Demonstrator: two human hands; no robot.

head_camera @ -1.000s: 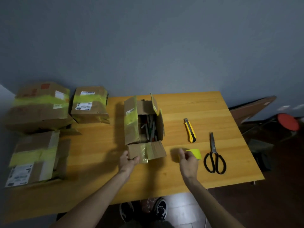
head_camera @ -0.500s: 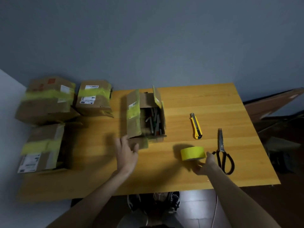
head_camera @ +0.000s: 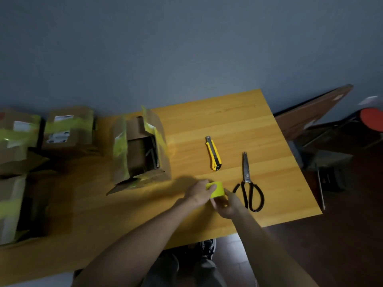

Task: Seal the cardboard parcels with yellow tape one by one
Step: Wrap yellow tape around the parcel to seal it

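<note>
- The left hand [head_camera: 198, 193] has its fingers curled over the near left side of the yellow tape roll [head_camera: 217, 189] and grips it.
- The right hand [head_camera: 229, 207] meets it from the other side. Its thumb is raised against the roll's right edge and its fingers are curled beneath, so both hands hold the roll between them.
- The roll sits low over the wooden table [head_camera: 228, 125]. Whether it rests on the top or is lifted just clear cannot be told.
- Just right of the right hand lie black-handled scissors [head_camera: 246, 175], blades pointing away from the person and handle loops close to the wrist.
- Beyond both hands, a little to the right, a yellow utility knife [head_camera: 213, 154] lies lengthwise on the table, apart from the scissors.
- Beyond and to the left of the left hand stands an open cardboard box [head_camera: 134, 156]. Its flaps are up or splayed and bear strips of yellow tape, and dark items show inside, too blurred to name.
- Well to the left of the hands are three more parcels banded with yellow tape: a small labelled parcel [head_camera: 68, 129] at the back, a larger parcel [head_camera: 14, 139] beside it at the frame edge, and a near parcel [head_camera: 10, 206] at the table's left side.
</note>
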